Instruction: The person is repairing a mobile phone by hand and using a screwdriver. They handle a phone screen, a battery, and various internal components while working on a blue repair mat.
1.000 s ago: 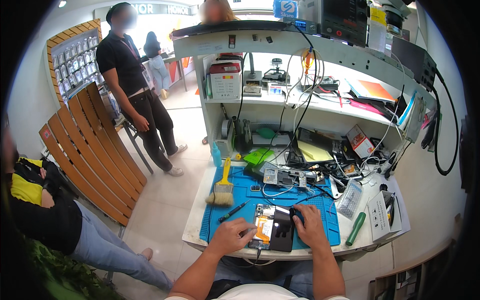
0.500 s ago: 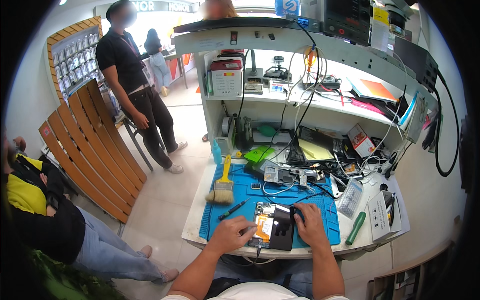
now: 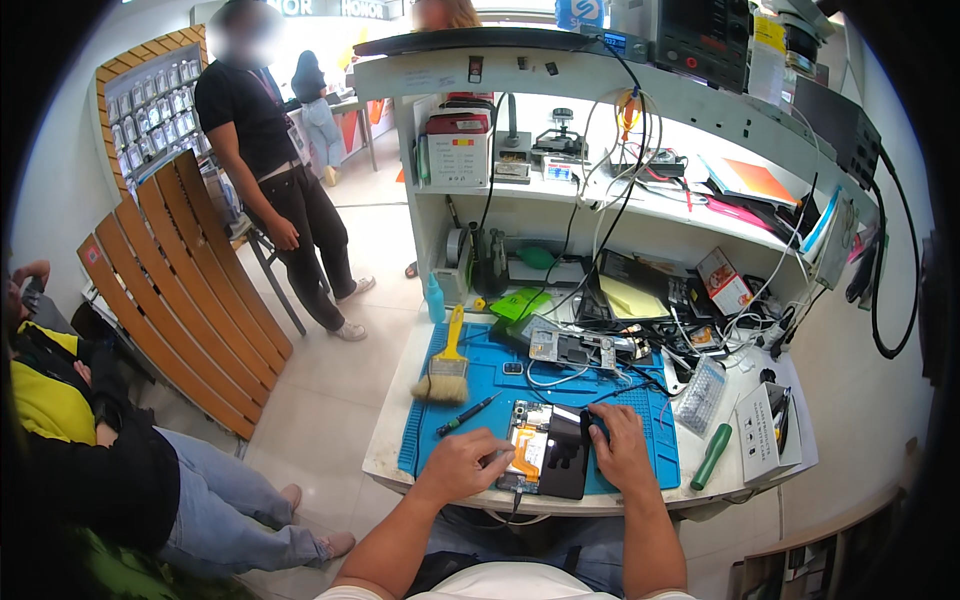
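An opened phone [image 3: 530, 445] lies near the front edge of the blue work mat [image 3: 485, 345], with a white battery and orange flex cable showing. Its black glossy panel [image 3: 567, 455] sits alongside on the right. My left hand [image 3: 465, 465] has its fingers pinched together at the left side of the phone, by the orange flex; whatever they hold is too small to make out. My right hand [image 3: 622, 445] grips the right edge of the panel, thumb against it and index finger at the upper corner. A cable [image 3: 515, 500] runs from the phone's bottom end.
A small screwdriver [image 3: 468, 414] and a yellow-handled brush [image 3: 447, 360] lie left of the phone. Beyond it are a metal phone frame [image 3: 570, 345] and tangled cables. A green-handled tool [image 3: 711, 457] and white box [image 3: 770, 430] are right. A person [image 3: 270, 160] stands beyond the bench.
The view has shifted slightly. Both hands and the phone keep nearly the same places. The seated person at left has moved an arm a little.
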{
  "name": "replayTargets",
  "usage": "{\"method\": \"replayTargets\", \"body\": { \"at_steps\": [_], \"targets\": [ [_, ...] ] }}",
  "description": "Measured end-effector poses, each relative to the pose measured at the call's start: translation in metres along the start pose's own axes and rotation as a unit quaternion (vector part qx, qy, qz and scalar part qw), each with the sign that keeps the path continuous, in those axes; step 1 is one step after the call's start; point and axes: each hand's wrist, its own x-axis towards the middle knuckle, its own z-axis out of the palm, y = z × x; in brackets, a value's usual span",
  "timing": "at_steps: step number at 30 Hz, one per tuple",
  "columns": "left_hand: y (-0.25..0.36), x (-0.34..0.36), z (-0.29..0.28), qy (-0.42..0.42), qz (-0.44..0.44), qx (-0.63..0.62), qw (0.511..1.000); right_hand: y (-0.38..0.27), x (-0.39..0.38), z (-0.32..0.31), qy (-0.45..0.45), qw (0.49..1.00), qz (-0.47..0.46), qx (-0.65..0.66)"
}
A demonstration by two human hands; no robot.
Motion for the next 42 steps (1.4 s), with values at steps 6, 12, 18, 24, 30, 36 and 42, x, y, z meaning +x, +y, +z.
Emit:
{"method": "replayTargets", "body": {
  "at_steps": [6,12,18,24,30,36,42],
  "targets": [
    [-0.0011,-0.0001,0.0004,0.001,0.002,0.0,1.0,0.0,-0.0005,0.0002,-0.001,1.0,0.006,-0.003],
    [-0.0018,-0.0001,0.0005,0.003,0.004,0.003,1.0,-0.0006,0.0002,-0.0004,-0.004,1.0,0.007,-0.001],
    [-0.0019,-0.0004,0.0005,0.005,0.006,0.002,1.0,-0.0002,0.0004,0.0003,-0.006,1.0,0.005,-0.004],
    [-0.0033,-0.0005,0.001,0.003,0.006,-0.002,1.0,-0.0016,0.0007,-0.0004,-0.002,1.0,0.006,0.004],
    [-0.0028,-0.0005,0.0006,-0.002,0.004,0.004,1.0,-0.001,0.0003,-0.0005,-0.002,1.0,0.009,0.003],
    [-0.001,0.0002,-0.0013,-0.005,0.004,0.009,1.0,-0.0026,0.0007,-0.001,0.001,1.0,0.007,0.001],
    [-0.0004,-0.0005,-0.0012,-0.004,-0.001,0.006,1.0,-0.0022,0.0011,-0.0004,0.001,1.0,0.006,0.004]
  ]
}}
